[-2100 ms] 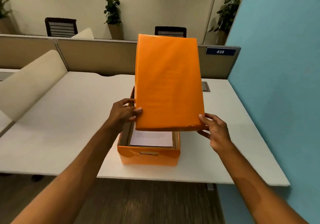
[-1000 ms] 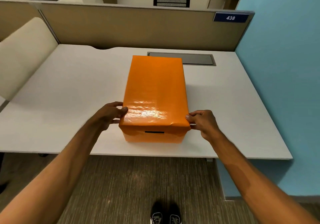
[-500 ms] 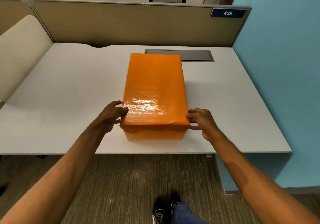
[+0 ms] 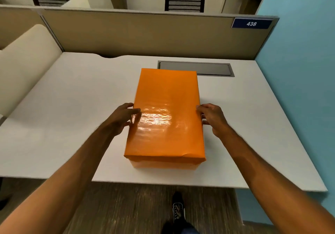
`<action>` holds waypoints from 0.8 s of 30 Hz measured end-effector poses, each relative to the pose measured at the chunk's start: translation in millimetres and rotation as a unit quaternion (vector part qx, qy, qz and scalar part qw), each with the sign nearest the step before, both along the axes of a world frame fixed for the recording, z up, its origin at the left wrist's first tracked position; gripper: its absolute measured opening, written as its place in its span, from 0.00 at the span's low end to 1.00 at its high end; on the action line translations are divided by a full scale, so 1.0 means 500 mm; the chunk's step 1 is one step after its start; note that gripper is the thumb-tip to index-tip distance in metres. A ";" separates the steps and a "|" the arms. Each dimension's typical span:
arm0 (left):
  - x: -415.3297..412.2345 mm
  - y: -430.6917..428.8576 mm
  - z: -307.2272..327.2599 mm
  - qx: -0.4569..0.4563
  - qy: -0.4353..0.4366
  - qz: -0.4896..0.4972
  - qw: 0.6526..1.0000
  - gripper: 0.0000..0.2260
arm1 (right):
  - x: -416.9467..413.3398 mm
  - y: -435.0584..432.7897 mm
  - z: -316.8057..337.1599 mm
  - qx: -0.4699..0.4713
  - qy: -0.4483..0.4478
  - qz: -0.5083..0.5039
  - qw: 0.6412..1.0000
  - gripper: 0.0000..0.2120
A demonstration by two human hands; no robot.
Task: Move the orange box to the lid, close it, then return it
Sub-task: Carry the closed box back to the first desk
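Observation:
The orange box [image 4: 163, 165] stands on the white desk [image 4: 72, 107] near its front edge, with its glossy orange lid [image 4: 167, 96] seated flat on top. Only a strip of the box's front wall shows under the lid. My left hand [image 4: 123, 118] presses the left side about halfway along the lid, thumb at the top edge. My right hand [image 4: 213, 118] holds the opposite side at the same depth, fingers curled against it. The contents are hidden.
A grey cable hatch [image 4: 208, 69] lies in the desk just behind the box. A beige partition [image 4: 145, 34] closes the back, a blue wall [image 4: 299, 70] the right. A cream cushion [image 4: 23, 61] borders the left. My shoe [image 4: 178, 210] is on the floor below.
The lid came down from a tilted hold onto the open box and now sits closed. Both hands have since slid from the near corners to the middle of the sides.

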State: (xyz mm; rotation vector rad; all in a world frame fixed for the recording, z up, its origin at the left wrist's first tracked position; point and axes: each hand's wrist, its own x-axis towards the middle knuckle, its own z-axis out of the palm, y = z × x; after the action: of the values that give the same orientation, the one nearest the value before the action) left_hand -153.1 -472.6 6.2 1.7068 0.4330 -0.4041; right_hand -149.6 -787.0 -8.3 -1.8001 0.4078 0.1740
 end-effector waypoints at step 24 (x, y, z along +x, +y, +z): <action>0.273 -0.030 -0.022 0.014 -0.027 0.078 0.997 0.23 | 0.314 0.003 -0.030 -0.114 -0.003 0.002 0.993 0.19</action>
State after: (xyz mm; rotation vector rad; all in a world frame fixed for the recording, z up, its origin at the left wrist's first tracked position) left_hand -16.7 -487.8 -4.6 1.6935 0.5290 -0.2390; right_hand 7.3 -785.3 -23.3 -2.0251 0.4342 0.1292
